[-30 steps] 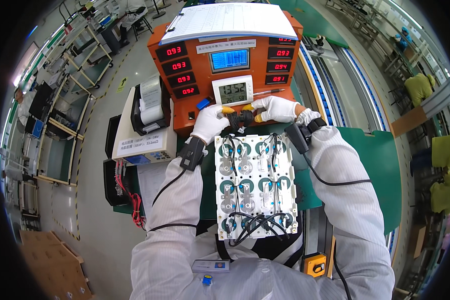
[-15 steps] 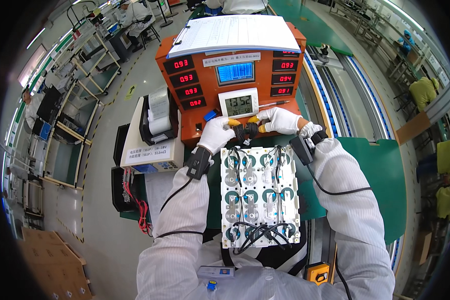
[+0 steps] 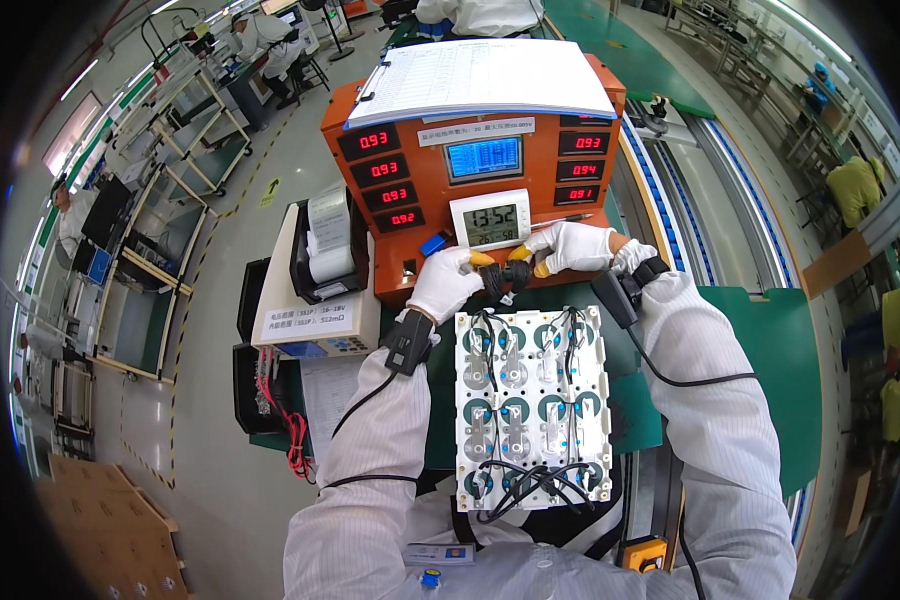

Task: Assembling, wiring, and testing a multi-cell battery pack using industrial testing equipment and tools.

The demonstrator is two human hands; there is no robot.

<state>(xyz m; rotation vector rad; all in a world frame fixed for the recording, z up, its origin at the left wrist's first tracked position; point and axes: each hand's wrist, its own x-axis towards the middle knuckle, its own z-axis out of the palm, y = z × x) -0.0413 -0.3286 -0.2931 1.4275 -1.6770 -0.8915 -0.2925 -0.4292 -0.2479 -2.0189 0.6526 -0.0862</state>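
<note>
Both my hands wear white gloves with yellow fingertips and meet at the front of an orange tester (image 3: 345, 110) with red number displays. My left hand (image 3: 445, 283) pinches the left side of a bundle of black cables and connectors (image 3: 505, 280). From the other side, my right hand (image 3: 576, 247) grips the same bundle. Fingers partly hide where the cables join. Just below, closest to my body, lies a white battery module (image 3: 532, 395) with round cells, metal strips and black wires. More black wires (image 3: 535, 482) are gathered at its near end.
A white meter (image 3: 305, 320) with a printer (image 3: 330, 240) on top and red leads (image 3: 296, 440) stands left. A small digital clock (image 3: 491, 218), a pen and a blue piece rest on the tester; a clipboard (image 3: 480, 80) covers its top. Roller conveyor (image 3: 660, 190) runs at right.
The whole view has shifted a little, so the tester and module sit slightly lower and further right. Both hands stay on the black cable bundle.
</note>
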